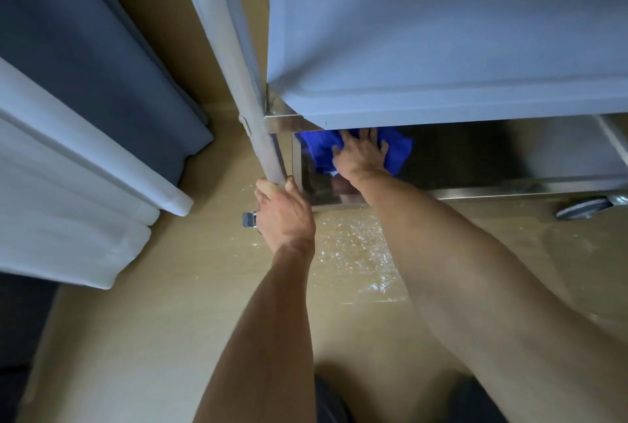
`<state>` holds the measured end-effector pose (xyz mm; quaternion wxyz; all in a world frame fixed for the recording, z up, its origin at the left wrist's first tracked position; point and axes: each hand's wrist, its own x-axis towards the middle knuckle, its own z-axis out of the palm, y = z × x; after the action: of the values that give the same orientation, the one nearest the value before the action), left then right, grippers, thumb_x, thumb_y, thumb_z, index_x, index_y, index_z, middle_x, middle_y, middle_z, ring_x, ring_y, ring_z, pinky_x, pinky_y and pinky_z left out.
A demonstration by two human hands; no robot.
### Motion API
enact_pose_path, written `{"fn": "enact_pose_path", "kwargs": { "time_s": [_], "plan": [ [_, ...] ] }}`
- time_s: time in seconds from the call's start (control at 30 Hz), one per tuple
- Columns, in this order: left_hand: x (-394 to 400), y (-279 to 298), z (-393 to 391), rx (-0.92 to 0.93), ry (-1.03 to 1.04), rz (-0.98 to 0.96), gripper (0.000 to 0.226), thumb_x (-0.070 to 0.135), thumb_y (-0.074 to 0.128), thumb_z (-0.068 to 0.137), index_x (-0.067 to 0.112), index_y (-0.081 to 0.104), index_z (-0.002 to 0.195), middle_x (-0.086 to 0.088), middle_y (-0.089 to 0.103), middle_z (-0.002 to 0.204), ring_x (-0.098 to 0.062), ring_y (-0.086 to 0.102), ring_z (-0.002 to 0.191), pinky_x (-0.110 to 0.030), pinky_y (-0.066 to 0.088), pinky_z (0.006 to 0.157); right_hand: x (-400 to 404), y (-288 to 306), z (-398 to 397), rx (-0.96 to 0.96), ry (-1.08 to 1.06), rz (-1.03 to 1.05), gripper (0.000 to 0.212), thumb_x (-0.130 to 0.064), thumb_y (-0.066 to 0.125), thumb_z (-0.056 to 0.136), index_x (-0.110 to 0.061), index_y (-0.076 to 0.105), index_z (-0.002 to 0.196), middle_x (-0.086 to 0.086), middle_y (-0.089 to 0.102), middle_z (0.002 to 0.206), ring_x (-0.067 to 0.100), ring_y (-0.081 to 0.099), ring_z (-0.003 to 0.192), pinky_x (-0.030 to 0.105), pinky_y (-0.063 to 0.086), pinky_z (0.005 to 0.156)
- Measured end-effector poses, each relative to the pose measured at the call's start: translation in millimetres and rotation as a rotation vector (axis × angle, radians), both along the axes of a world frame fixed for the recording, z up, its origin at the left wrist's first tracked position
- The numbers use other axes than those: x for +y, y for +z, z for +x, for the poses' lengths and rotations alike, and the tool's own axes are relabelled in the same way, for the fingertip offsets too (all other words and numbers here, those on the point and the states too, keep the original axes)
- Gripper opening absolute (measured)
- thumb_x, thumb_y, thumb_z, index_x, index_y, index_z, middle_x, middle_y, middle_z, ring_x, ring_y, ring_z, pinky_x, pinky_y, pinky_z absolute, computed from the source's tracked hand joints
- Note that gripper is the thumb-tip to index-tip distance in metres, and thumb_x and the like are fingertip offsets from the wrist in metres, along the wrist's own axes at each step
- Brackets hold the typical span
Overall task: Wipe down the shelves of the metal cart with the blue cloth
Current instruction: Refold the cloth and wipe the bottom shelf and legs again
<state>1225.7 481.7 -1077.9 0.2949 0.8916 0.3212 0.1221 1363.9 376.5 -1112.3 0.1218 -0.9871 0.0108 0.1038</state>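
Right hand flat on blue cloth, bottom shelf of cart; left hand gripping corner post.

Right hand (362,156): fingers spread and straight, palm pressing the blue cloth (397,151) onto the lower shelf (475,164), near its left front corner; fingertips partly hidden under the shelf above. Left hand (283,210): fingers and thumb curled round the foot of the metal cart's corner post (244,83). Hands near each other but apart. Cloth bunched, partly hidden by the upper shelf (441,49). Caster (582,208) visible lower right of cart. Floor (170,303) tan, with shiny patch in front of cart. Grey curtain (85,32) and white fabric (68,185) to the left.
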Motion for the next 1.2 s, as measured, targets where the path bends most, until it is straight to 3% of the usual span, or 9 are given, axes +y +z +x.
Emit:
{"fn": "enact_pose_path", "kwargs": {
  "time_s": [0.1, 0.27, 0.4, 0.6, 0.7, 0.8, 1.0, 1.1, 1.2],
  "plan": [
    [-0.4, -0.5, 0.8, 0.015, 0.019, 0.012, 0.030, 0.034, 0.036, 0.102, 0.005, 0.040, 0.106, -0.017, 0.056, 0.107, -0.038, 0.059, 0.091, -0.036, 0.035, 0.069, 29.8, 11.3, -6.2, 0.076, 0.191, 0.001, 0.056, -0.040, 0.043, 0.099, -0.035, 0.027, 0.152, 0.011, 0.020, 0.160, 0.029, 0.010, 0.149, 0.053, 0.017, 0.118],
    [-10.4, 9.6, 4.2, 0.048, 0.084, -0.075, 0.031, 0.030, 0.036, 0.102, 0.001, 0.041, 0.111, -0.020, 0.054, 0.115, -0.041, 0.057, 0.102, -0.044, 0.042, 0.078, -0.5, 10.4, -82.0, 0.019, 0.231, 0.046, 0.057, -0.043, 0.041, 0.100, -0.038, 0.025, 0.155, 0.005, 0.007, 0.166, 0.021, 0.000, 0.153, 0.048, 0.007, 0.121],
    [-19.5, 17.8, 4.7, 0.089, 0.136, -0.092, 0.036, 0.034, 0.035, 0.103, 0.002, 0.040, 0.118, -0.019, 0.054, 0.119, -0.040, 0.059, 0.104, -0.043, 0.046, 0.081, -45.8, -0.9, -120.4, 0.004, 0.033, 0.022, 0.055, -0.048, 0.030, 0.104, -0.037, 0.017, 0.156, 0.008, 0.001, 0.167, 0.023, -0.005, 0.153, 0.047, 0.001, 0.122],
    [-19.3, 22.8, 0.8, 0.109, 0.121, -0.107, 0.037, 0.036, 0.034, 0.104, 0.003, 0.039, 0.121, -0.018, 0.053, 0.122, -0.038, 0.061, 0.104, -0.041, 0.048, 0.082, -157.9, -5.2, -121.8, -0.023, -0.409, -0.061, 0.057, -0.049, 0.023, 0.104, -0.034, 0.013, 0.158, 0.015, -0.001, 0.166, 0.030, -0.006, 0.153, 0.048, 0.004, 0.122],
    [-18.0, 22.6, 0.6, 0.125, 0.093, -0.088, 0.036, 0.036, 0.034, 0.104, 0.004, 0.038, 0.120, -0.019, 0.054, 0.118, -0.037, 0.062, 0.100, -0.039, 0.048, 0.076, -167.4, -5.4, -111.0, -0.010, -0.430, -0.098, 0.059, -0.048, 0.021, 0.104, -0.027, 0.015, 0.159, 0.022, 0.001, 0.164, 0.037, -0.002, 0.152, 0.048, 0.003, 0.121],
    [-15.6, 26.1, -1.9, 0.179, 0.040, -0.035, 0.034, 0.036, 0.034, 0.104, 0.005, 0.038, 0.116, -0.018, 0.055, 0.113, -0.035, 0.063, 0.096, -0.037, 0.047, 0.073, -115.9, -7.3, -114.0, -0.041, -0.288, -0.104, 0.062, -0.049, 0.019, 0.104, -0.022, 0.012, 0.159, 0.031, -0.001, 0.161, 0.044, -0.003, 0.150, 0.052, 0.001, 0.121],
    [-3.5, 42.0, -9.7, 0.252, -0.145, 0.060, 0.032, 0.022, 0.026, 0.104, 0.004, 0.045, 0.123, -0.022, 0.046, 0.108, -0.041, 0.059, 0.096, -0.046, 0.046, 0.081, 20.4, -5.1, -114.4, -0.051, 0.315, -0.099, 0.065, -0.048, 0.021, 0.104, -0.021, 0.000, 0.159, 0.033, -0.006, 0.160, 0.044, -0.007, 0.150, 0.053, -0.002, 0.122],
    [-7.4, 43.7, -8.6, 0.188, -0.116, 0.001, 0.038, 0.028, 0.027, 0.105, -0.003, 0.046, 0.113, -0.020, 0.047, 0.098, -0.046, 0.056, 0.101, -0.050, 0.043, 0.086, 24.5, -7.7, -113.8, -0.059, 0.364, -0.144, 0.065, -0.047, 0.022, 0.104, -0.021, -0.003, 0.159, 0.030, -0.006, 0.161, 0.041, -0.006, 0.151, 0.051, -0.002, 0.122],
    [-12.9, 34.9, -1.9, 0.155, 0.029, -0.097, 0.038, 0.036, 0.030, 0.105, 0.000, 0.042, 0.112, -0.025, 0.060, 0.108, -0.044, 0.058, 0.103, -0.042, 0.040, 0.078, 1.7, -13.9, -119.2, -0.099, 0.331, -0.147, 0.063, -0.044, 0.031, 0.106, -0.025, 0.002, 0.158, 0.024, -0.002, 0.163, 0.038, -0.003, 0.152, 0.050, -0.001, 0.121]
  ]
}}
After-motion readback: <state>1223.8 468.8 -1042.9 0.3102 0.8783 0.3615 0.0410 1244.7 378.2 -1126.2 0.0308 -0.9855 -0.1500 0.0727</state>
